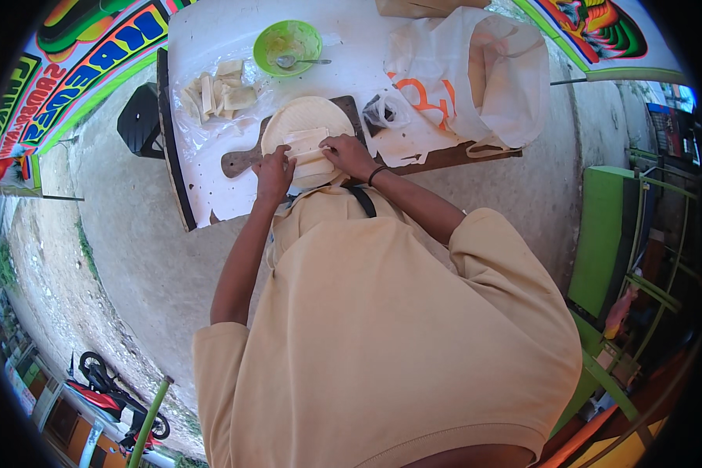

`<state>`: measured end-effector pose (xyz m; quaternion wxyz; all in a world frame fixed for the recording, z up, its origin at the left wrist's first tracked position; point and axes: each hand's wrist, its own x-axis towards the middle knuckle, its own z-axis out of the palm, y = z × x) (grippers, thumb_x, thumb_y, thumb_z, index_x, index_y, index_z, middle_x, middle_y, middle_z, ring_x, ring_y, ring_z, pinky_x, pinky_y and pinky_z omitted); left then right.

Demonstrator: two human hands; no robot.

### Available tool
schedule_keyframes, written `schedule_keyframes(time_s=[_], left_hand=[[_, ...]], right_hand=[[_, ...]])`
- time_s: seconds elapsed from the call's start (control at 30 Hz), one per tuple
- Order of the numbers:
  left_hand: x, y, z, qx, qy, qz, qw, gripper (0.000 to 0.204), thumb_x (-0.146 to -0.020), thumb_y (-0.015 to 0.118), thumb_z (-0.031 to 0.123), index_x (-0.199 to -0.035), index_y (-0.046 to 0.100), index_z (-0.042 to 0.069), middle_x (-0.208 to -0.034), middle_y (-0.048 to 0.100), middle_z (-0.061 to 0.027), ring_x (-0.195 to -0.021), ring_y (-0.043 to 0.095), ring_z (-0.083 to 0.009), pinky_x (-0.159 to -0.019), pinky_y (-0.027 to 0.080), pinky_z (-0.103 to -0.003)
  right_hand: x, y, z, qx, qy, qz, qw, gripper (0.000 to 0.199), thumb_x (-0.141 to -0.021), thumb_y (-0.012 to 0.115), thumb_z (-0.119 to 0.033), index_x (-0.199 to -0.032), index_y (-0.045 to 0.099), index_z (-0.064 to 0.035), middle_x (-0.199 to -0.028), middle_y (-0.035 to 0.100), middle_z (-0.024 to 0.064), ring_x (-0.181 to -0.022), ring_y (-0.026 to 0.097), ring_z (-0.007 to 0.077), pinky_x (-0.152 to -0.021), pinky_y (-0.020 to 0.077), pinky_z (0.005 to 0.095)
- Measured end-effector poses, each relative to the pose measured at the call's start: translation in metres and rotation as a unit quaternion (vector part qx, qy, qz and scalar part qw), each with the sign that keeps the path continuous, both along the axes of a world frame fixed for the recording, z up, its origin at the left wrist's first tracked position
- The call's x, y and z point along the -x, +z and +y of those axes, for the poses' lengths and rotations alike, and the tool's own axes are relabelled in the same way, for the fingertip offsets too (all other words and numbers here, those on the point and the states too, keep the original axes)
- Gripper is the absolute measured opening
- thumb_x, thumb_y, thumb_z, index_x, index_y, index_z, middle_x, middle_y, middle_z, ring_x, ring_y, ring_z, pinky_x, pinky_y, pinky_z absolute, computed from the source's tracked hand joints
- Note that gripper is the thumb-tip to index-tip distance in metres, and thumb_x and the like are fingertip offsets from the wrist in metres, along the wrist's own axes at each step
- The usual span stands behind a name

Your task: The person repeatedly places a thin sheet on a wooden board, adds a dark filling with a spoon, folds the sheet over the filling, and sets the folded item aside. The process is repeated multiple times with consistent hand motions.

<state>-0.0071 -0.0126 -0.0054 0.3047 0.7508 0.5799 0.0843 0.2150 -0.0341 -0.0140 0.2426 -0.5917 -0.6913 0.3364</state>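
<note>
A stack of round, pale, thin wrappers (303, 115) lies on a dark wooden cutting board (239, 162) with a handle at its left. On the stack, the near part of a wrapper is folded into a narrow roll (309, 155). My left hand (273, 176) pinches the roll's left end with closed fingers. At the right end, my right hand (351, 157) grips it the same way. Any filling inside is hidden. Beyond the board stands a green bowl (262, 51) with some pale paste and a metal spoon (287, 61). Several folded pale rolls (218, 93) sit on clear plastic at the left.
Right of the board are a small clear plastic bag (387, 114) with something dark in it and a large white bag (515, 74) with orange print. A dark stool (139, 121) stands beyond the table's left edge. Colourful banners (93, 70) hang at the far left and right.
</note>
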Motion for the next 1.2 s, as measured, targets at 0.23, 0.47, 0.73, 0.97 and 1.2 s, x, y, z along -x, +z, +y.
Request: schedule_keyframes(time_s=[0.23, 0.47, 0.73, 0.97, 1.2], left_hand=[[0.012, -0.014, 0.001, -0.023, -0.030, -0.057, 0.998, 0.026, -0.084, 0.068, 0.028, -0.105, 0.065, 0.011, -0.091, 0.068, -0.0079, -0.089, 0.064, -0.0270, -0.078, 0.043, -0.046], [0.022, -0.006, -0.017, 0.006, -0.087, -0.049, 0.995, 0.035, -0.078, 0.075, 0.028, -0.107, 0.065, 0.013, -0.093, 0.065, -0.0047, -0.092, 0.061, -0.0248, -0.080, 0.041, -0.044], [0.003, 0.006, -0.025, -0.016, -0.058, -0.008, 0.998, 0.036, -0.075, 0.076, 0.023, -0.106, 0.059, 0.013, -0.103, 0.059, -0.0040, -0.105, 0.055, -0.0253, -0.085, 0.036, -0.045], [-0.004, 0.008, -0.006, 0.010, -0.045, 0.004, 0.999, 0.020, -0.077, 0.072, 0.017, -0.090, 0.058, 0.013, -0.097, 0.058, -0.0030, -0.103, 0.055, -0.0251, -0.085, 0.036, -0.047], [-0.003, 0.002, 0.006, -0.122, -0.113, -0.003, 0.986, 0.013, -0.082, 0.066, 0.016, -0.094, 0.061, 0.013, -0.105, 0.062, -0.0025, -0.106, 0.056, -0.0241, -0.091, 0.036, -0.046]], right_hand=[[-0.004, -0.008, 0.002, -0.023, 0.046, -0.006, 0.999, 0.020, -0.081, 0.065, -0.022, -0.093, 0.068, -0.0066, -0.086, 0.066, 0.0129, -0.088, 0.062, 0.0305, -0.080, 0.0497, 0.0397], [-0.017, -0.003, -0.014, -0.087, 0.122, -0.004, 0.989, 0.027, -0.073, 0.074, -0.025, -0.092, 0.067, -0.0071, -0.089, 0.063, 0.0090, -0.088, 0.061, 0.0279, -0.078, 0.0500, 0.0386], [-0.006, 0.005, -0.011, -0.027, 0.108, -0.099, 0.989, 0.022, -0.071, 0.072, -0.020, -0.087, 0.063, -0.0091, -0.083, 0.058, 0.0087, -0.087, 0.059, 0.0283, -0.074, 0.0480, 0.0413], [-0.004, 0.006, 0.004, -0.026, 0.110, -0.085, 0.990, 0.006, -0.078, 0.059, -0.014, -0.081, 0.056, -0.0096, -0.083, 0.056, 0.0100, -0.083, 0.059, 0.0291, -0.068, 0.0470, 0.0421], [-0.009, -0.006, 0.012, -0.167, 0.116, -0.079, 0.976, 0.012, -0.077, 0.064, -0.016, -0.081, 0.058, -0.0067, -0.084, 0.057, 0.0101, -0.082, 0.058, 0.0279, -0.068, 0.0483, 0.0391]])
